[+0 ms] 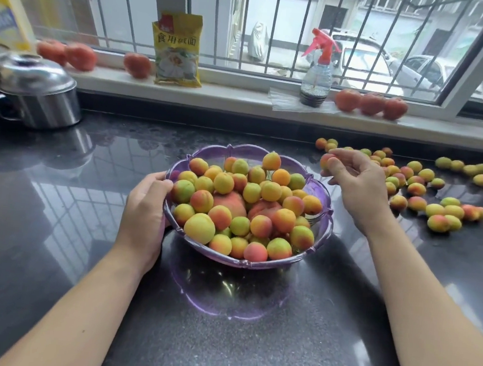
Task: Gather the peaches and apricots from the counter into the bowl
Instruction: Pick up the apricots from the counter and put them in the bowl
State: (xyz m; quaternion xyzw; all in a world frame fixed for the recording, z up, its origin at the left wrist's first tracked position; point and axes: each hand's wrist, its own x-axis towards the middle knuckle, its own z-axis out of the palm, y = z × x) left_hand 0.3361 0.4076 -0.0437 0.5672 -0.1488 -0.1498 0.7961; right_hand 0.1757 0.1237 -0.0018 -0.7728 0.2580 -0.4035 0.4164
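Fingers (164, 185) of the left hand (142, 217) are curled tight over the left rim of the bowl (316, 234), thumb on top, so that hand is basically just steadying it. The bowl itself is heaped already, small apricots on top and a couple of bigger peaches (232, 201) buried in the middle. Just past the bowl's right rim, the right hand (355, 185) hangs above the counter (56, 194) with fingertips pinched on one apricot (326, 161), maybe more tucked in the palm, can't tell. That fruit sits up and right of the pile, so I'd guess the drop only needs a short swing left and down. Further right, the loose fruit (428, 195) is scattered along the counter, well apart from the bowl and all on the right hand's side, so that's clearly the nearer hand for the rest. Plenty left to grab, and the heap looks close to rolling over.
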